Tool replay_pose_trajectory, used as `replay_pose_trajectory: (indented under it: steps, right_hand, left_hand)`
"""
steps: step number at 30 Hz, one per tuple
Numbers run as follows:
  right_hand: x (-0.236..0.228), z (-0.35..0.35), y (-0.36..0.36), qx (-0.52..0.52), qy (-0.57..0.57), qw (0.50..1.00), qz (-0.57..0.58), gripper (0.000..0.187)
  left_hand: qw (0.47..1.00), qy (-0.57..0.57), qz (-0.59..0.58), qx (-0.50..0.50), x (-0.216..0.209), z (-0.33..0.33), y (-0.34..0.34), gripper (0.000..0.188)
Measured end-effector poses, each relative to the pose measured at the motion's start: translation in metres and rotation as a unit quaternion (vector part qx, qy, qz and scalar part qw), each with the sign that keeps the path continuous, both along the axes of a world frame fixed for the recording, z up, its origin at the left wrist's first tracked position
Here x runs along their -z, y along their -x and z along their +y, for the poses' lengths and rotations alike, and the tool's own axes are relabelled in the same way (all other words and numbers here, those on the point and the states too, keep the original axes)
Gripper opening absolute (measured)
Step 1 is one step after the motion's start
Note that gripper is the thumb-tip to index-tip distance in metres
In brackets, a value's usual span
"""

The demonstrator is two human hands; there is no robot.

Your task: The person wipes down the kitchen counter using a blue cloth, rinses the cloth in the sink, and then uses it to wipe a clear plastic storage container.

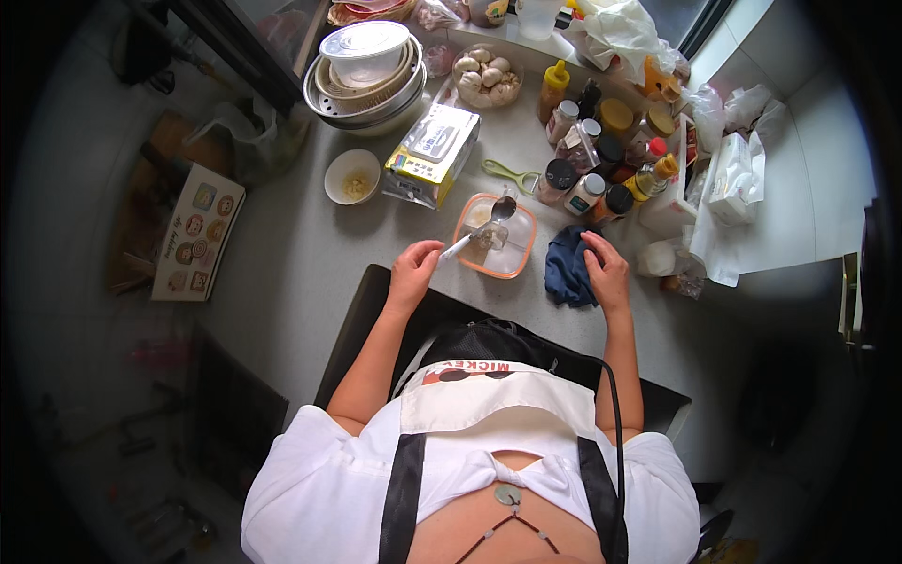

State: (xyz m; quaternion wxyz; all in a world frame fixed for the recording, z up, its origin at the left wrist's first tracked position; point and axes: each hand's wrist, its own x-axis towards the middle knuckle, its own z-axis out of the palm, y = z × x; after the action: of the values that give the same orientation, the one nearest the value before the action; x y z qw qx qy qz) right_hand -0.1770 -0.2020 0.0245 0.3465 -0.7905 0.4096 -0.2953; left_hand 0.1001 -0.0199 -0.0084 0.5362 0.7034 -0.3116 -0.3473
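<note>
Box (512,254), single, with an orange rim and dividers inside, sits on the counter (282,254) in front of the person. I cannot tell how many compartments it has; a little pale food lies toward its far left corner.

One spoon (467,240) lies slantwise across the box, its metal bowl over the inside and its pale handle sticking out past the near left rim. Two hands are in view. The left hand (411,274) is just left of the box, thumb and fingers drawn close together at the end of the handle; whether they pinch it or merely come near, I cannot tell. The right hand (606,271) is to the right of the box, fingers loosely bent at the right edge of one crumpled blue cloth (567,273); I cannot tell whether it grips the fabric or only rests there. The cloth lies just right of the box.

Beyond the box is one green peeler (515,175). One pack of wipes (435,153) stands beyond it to the left, and farther left is one white bowl (335,174) with some pale food in the bottom. Well beyond the box are several garlic bulbs (486,75) in one clear tub, overlapping too much to count. Beyond and to the right are one yellow squeeze bottle (553,92) and a crowd of jars (560,177), also too overlapped for an exact number.
</note>
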Motion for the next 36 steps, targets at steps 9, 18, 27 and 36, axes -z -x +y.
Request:
replay_pose_trajectory:
  steps: [9,18,27,36]
  right_hand:
    - [0.019,0.013,-0.042,0.005,-0.279,0.960,-0.016,0.032]
    - [0.032,0.043,-0.069,0.062,-0.414,0.907,-0.051,0.048]
    - [0.022,0.061,-0.072,0.127,-0.459,0.879,-0.037,0.029]
    - [0.032,0.068,-0.071,0.136,-0.477,0.866,-0.058,0.028]
  left_hand:
    - [0.999,0.016,0.031,-0.015,0.005,-0.005,-0.039,0.020]
    - [0.950,-0.029,0.306,-0.055,0.007,-0.006,-0.070,0.035]
    - [0.901,-0.010,0.416,-0.118,0.033,-0.062,-0.088,0.028]
    - [0.911,0.038,0.382,-0.152,0.067,-0.078,-0.090,0.016]
